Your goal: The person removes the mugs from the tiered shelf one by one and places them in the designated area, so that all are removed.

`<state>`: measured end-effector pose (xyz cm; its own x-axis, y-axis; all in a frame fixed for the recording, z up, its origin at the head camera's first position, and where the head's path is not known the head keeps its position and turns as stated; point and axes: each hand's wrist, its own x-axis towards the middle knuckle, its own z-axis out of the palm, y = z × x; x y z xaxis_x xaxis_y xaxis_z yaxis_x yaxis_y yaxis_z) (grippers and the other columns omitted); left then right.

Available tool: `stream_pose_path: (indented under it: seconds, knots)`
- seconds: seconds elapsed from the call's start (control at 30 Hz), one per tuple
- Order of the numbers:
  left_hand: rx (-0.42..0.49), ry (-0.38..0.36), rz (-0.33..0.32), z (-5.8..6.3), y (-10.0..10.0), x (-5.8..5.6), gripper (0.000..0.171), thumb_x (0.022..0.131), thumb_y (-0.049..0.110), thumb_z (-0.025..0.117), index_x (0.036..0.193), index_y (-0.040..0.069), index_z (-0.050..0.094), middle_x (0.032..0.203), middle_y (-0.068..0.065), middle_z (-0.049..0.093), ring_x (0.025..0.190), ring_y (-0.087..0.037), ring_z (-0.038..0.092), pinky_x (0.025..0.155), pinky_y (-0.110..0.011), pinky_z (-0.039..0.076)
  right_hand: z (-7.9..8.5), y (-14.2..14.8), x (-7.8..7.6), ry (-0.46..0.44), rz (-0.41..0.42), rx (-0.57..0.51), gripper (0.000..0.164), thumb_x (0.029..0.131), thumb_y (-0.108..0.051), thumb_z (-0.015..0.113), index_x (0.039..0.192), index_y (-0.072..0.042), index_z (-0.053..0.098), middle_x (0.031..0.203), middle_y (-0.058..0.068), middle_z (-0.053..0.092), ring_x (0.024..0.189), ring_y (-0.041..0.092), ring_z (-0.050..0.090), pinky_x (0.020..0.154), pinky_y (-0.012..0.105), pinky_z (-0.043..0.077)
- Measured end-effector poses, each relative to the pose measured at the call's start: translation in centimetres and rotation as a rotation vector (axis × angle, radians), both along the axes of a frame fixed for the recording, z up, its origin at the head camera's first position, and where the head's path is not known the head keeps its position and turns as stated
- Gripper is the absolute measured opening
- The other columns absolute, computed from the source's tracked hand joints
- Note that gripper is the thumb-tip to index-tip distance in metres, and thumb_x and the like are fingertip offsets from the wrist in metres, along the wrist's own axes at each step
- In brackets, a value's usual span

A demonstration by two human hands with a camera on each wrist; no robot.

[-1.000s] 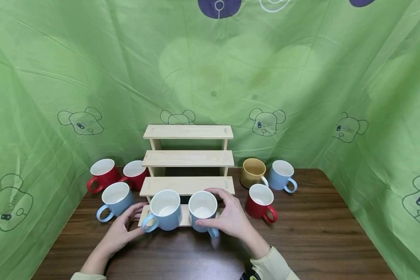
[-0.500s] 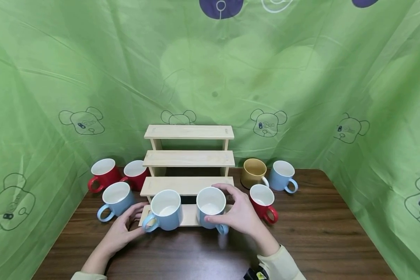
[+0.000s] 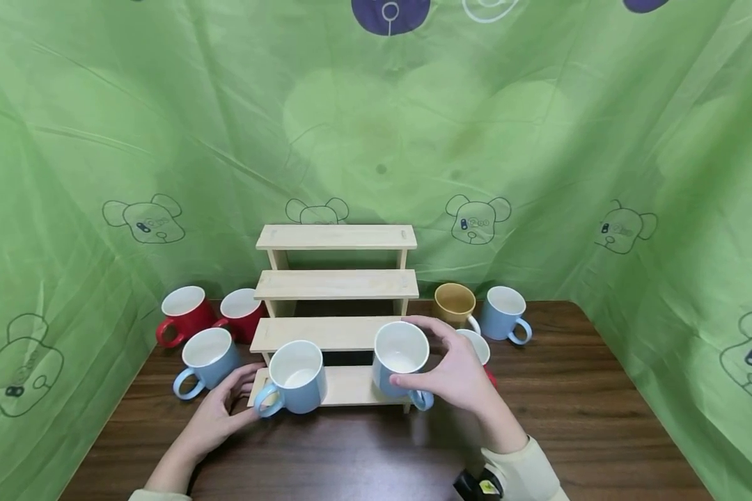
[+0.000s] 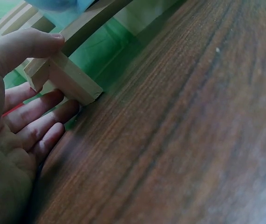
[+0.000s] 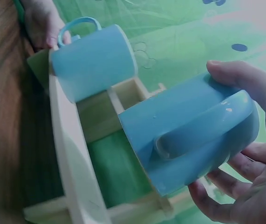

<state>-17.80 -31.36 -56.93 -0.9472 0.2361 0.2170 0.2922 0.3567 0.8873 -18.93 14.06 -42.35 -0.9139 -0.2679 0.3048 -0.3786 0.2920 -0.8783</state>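
My right hand (image 3: 460,365) grips a light-blue mug (image 3: 393,372) by its sides, thumb in front and fingers behind, its handle toward the front right. In the right wrist view this mug (image 5: 188,140) hangs over the lowest step, apart from it. A second light-blue mug (image 3: 303,390) stands upright on the left part of that step. My left hand (image 3: 209,421) holds the left end of the wooden stepped shelf (image 3: 351,390). In the left wrist view the thumb lies on the board's end (image 4: 39,70) and the fingers curl beside the leg.
To the left stand two red mugs (image 3: 194,323) and a light-blue mug (image 3: 216,365). On the right are a mustard mug (image 3: 446,309), a light-blue mug (image 3: 495,323) and a red mug partly hidden by my hand. Green cloth (image 3: 376,139) surrounds the dark wooden table (image 3: 601,417).
My right hand has carried its blue mug rightward and slightly back, from near the step's middle to its right end. The left hand and the other mugs stay put.
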Motion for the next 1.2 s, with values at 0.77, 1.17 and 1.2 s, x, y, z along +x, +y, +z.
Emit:
stream_pose_path:
  seconds: [0.77, 1.17, 1.2]
  knots:
    - [0.013, 0.028, -0.007, 0.3, 0.1, 0.2, 0.069, 0.092, 0.003, 0.086, 0.153, 0.004, 0.054, 0.142, -0.018, 0.064, 0.12, -0.007, 0.066, 0.101, -0.016, 0.05, 2.8, 7.1, 0.0, -0.017, -0.192, 0.033, 0.079, 0.073, -0.02, 0.105, 0.143, -0.025, 0.069, 0.129, 0.0, 0.072, 0.109, 0.026, 0.073, 0.089, 0.033, 0.059]
    - [0.009, -0.003, 0.002, 0.2, 0.1, 0.2, 0.07, 0.092, 0.005, 0.087, 0.154, 0.003, 0.053, 0.143, -0.019, 0.064, 0.121, -0.007, 0.066, 0.101, -0.017, 0.051, 2.3, 10.1, 0.0, 0.015, -0.251, -0.013, 0.078, 0.076, -0.008, 0.101, 0.146, -0.014, 0.068, 0.126, 0.004, 0.075, 0.104, 0.017, 0.073, 0.086, 0.025, 0.057]
    - [0.009, -0.002, 0.002, 0.2, 0.1, 0.2, 0.07, 0.092, 0.005, 0.087, 0.154, 0.002, 0.053, 0.143, -0.019, 0.064, 0.121, -0.007, 0.066, 0.101, -0.017, 0.051, 2.4, 10.4, 0.0, 0.015, -0.255, -0.025, 0.078, 0.076, -0.006, 0.101, 0.146, -0.014, 0.068, 0.126, 0.003, 0.076, 0.104, 0.016, 0.073, 0.086, 0.024, 0.057]
